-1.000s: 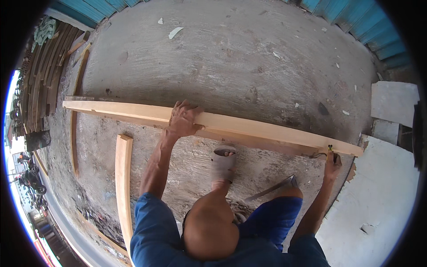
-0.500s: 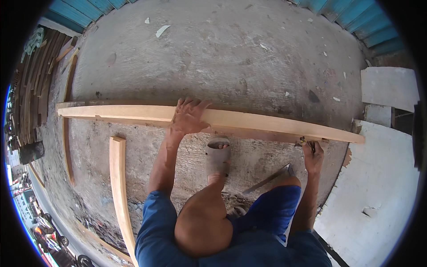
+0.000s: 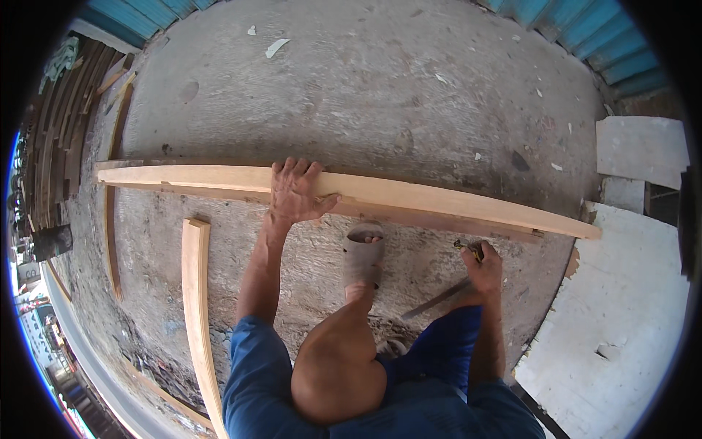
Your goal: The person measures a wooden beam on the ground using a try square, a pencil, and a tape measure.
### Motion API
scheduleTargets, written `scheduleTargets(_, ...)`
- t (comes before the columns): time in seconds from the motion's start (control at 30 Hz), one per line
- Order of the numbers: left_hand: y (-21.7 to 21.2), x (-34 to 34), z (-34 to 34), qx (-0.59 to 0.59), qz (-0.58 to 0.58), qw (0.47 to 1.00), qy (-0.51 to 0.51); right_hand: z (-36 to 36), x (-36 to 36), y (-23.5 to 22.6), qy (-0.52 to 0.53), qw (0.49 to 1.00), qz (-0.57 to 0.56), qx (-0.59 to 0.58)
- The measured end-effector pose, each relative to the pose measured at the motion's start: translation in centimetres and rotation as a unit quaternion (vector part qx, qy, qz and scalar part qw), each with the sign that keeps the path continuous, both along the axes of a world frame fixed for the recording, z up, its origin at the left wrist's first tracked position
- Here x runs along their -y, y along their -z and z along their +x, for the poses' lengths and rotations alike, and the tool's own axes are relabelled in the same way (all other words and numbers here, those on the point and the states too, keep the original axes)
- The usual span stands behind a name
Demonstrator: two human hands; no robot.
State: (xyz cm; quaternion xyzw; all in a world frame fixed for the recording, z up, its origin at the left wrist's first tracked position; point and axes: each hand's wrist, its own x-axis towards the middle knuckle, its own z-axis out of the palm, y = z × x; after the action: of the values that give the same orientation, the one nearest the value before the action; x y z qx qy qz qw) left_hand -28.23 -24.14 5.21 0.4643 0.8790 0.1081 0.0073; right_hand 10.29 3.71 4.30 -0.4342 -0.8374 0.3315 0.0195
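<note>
A long pale wooden plank [image 3: 439, 199] lies across the concrete floor, over a darker strip of wood. My left hand [image 3: 294, 192] rests flat on it, fingers spread over its far edge. My right hand [image 3: 484, 268] is just below the plank's near edge, closed around a small yellow and black tool [image 3: 469, 249]. My foot in a grey sandal [image 3: 363, 254] is planted against the plank's near side, between the two hands. A thin dark flat strip [image 3: 439, 298] lies on the floor under my right wrist.
A shorter pale plank [image 3: 196, 307] lies on the floor at the left, roughly square to the long one. Stacked timber [image 3: 55, 139] lines the far left. White boards [image 3: 621, 314] cover the floor at right. Blue corrugated wall [image 3: 578, 29] runs behind.
My right hand has moved left along the plank from its right end and dropped slightly below its edge. My left hand has stayed pressed on the plank.
</note>
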Motion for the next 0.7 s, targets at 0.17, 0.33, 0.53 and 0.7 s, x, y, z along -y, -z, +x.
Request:
scheduleTargets(0.17, 0.3, 0.3, -0.7, 0.034, 0.003, 0.999, 0.01, -1.0, 1.5, -0.2, -0.028, 1.0, 0.011, 0.0)
scheduleTargets(0.33, -0.4, -0.2, 0.6, -0.013, 0.153, 0.988, -0.004, -3.1, 3.9, -1.7, -0.076, 0.997, 0.022, 0.001)
scheduleTargets(0.53, -3.3, -3.5, 11.3, 0.315, 0.191, 0.92, 0.134, -6.9, 8.2, -3.9, -0.142, 0.987, 0.066, -0.026)
scheduleTargets(0.7, -1.8, -3.7, 13.9, 0.515, 0.172, 0.834, 0.096, -9.9, 9.7, -5.8, -0.173, 0.983, 0.061, -0.025)
